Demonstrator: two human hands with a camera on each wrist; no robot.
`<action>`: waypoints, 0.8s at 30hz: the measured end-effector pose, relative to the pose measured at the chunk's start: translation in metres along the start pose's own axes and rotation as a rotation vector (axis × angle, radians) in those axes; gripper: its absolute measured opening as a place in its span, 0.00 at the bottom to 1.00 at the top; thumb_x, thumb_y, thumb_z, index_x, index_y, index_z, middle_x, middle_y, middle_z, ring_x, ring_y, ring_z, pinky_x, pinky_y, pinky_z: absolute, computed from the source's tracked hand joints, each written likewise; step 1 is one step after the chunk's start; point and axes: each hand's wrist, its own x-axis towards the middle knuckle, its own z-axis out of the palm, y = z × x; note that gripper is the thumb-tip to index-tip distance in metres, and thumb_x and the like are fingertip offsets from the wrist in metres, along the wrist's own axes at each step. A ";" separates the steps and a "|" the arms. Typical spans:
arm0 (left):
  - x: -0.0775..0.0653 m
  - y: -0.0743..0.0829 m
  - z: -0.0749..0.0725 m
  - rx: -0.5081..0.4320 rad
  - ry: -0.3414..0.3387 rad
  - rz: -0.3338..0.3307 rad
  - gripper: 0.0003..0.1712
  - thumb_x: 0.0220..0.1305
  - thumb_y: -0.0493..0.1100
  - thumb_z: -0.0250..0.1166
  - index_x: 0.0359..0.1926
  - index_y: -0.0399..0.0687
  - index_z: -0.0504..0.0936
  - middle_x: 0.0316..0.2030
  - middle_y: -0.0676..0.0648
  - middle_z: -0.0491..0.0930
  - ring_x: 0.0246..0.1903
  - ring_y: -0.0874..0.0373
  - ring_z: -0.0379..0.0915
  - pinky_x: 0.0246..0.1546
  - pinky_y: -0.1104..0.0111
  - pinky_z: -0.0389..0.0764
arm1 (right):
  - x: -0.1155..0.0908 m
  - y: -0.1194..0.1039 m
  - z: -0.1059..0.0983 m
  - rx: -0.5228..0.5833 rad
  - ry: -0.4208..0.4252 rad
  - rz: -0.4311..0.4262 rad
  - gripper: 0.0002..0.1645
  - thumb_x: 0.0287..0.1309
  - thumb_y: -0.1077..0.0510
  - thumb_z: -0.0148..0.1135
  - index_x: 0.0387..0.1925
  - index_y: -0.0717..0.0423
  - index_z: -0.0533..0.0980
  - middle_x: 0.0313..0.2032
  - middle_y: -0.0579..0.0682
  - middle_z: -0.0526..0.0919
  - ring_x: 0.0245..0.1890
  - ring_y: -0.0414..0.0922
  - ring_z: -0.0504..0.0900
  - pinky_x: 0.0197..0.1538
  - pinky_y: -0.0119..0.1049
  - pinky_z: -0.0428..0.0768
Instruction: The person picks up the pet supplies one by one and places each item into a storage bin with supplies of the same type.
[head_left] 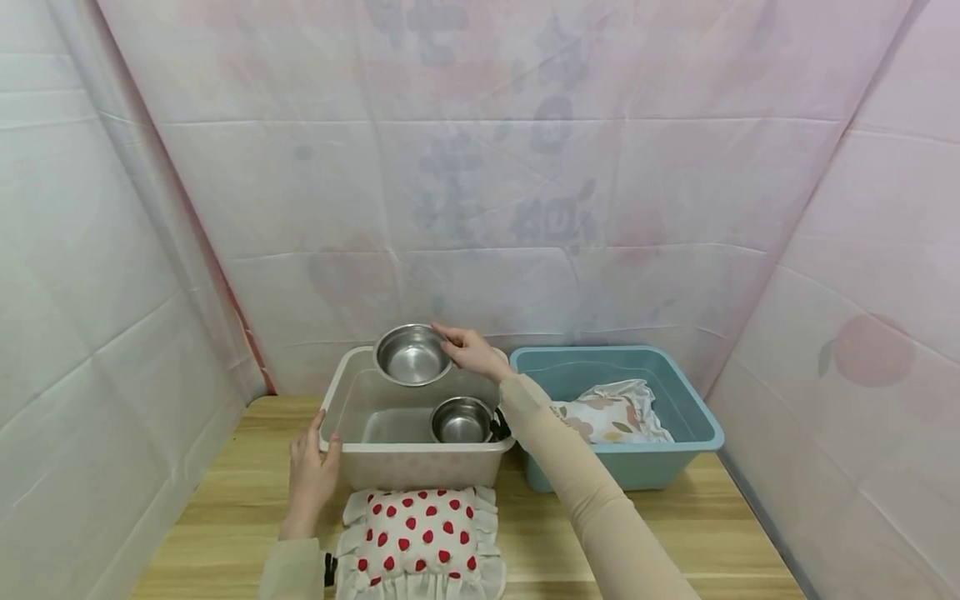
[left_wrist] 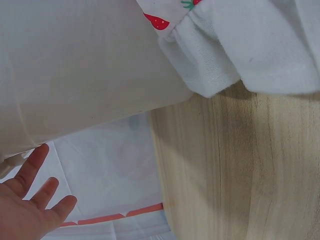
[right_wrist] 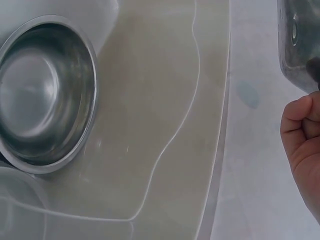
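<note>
Right hand (head_left: 472,350): we see its grip pinched on the rim of a steel bowl (head_left: 411,355), held tilted above the white tub (head_left: 390,454)
Left hand (head_left: 312,475): fingers straight, resting on the tub's near-left corner
In tub: second bowl (head_left: 461,419)
Table (head_left: 225,500): strawberry cloth (head_left: 418,533) before the tub; blue tub (head_left: 697,429) to the right, holding floral cloth (head_left: 611,410)

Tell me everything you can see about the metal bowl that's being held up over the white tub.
The held bowl is round, shiny and looks like stainless steel, with a thin rolled rim and nothing visible inside. It is tilted so its opening faces the camera, raised above the back of the white tub. The right hand pinches its rim on the right side. A second, similar bowl sits below in the tub, apart from it.
</note>
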 end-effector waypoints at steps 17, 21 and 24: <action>0.000 0.003 0.001 -0.004 0.005 0.019 0.32 0.73 0.44 0.49 0.73 0.39 0.56 0.66 0.25 0.58 0.63 0.29 0.52 0.57 0.33 0.60 | 0.000 0.006 0.000 0.025 0.046 0.000 0.29 0.73 0.61 0.47 0.72 0.56 0.61 0.11 0.46 0.62 0.12 0.40 0.58 0.21 0.33 0.63; 0.000 0.002 0.001 0.004 0.018 0.024 0.31 0.73 0.45 0.49 0.73 0.39 0.56 0.66 0.25 0.59 0.63 0.29 0.53 0.55 0.33 0.60 | 0.000 0.008 0.002 0.031 0.046 -0.013 0.29 0.73 0.60 0.47 0.73 0.55 0.61 0.11 0.45 0.62 0.12 0.40 0.58 0.21 0.34 0.64; 0.000 0.002 0.001 0.008 0.017 0.023 0.31 0.73 0.45 0.49 0.73 0.39 0.56 0.65 0.25 0.59 0.63 0.29 0.53 0.55 0.33 0.60 | -0.001 0.010 0.003 0.034 0.054 -0.029 0.29 0.72 0.59 0.48 0.72 0.53 0.62 0.12 0.44 0.62 0.13 0.39 0.60 0.22 0.33 0.64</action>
